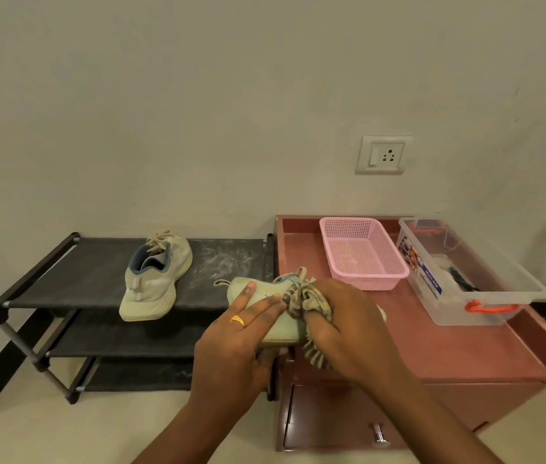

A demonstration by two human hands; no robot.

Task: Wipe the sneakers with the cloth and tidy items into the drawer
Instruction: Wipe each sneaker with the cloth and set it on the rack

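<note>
- Wiping is under way: our right hand [342, 326] bunches the cloth [305, 299] in curled fingers and presses it onto the held sneaker [264, 296].
- Our left hand [241, 333] steadies that sneaker, fingers spread flat along its side and thumb tucked beneath it.
- We hold the sneaker in the air over the front left corner of the cabinet [449, 346], just beside the rack [63, 269].
- The other sneaker [154, 279] lies on the rack's top shelf, near its middle and well apart from both hands. We cannot tell whether it is clean.
- A basket [368, 282] stands toward the cabinet's back edge. A box [466, 309] sits along its right edge, holding dark items we cannot make out.
- The drawer [331, 426] below looks shut or nearly so; we cannot tell which.
- We judge the task to be at an early stage. One sneaker is mid-wipe and the other likely waits. The tidying is not yet begun, since basket and box both sit on top.
</note>
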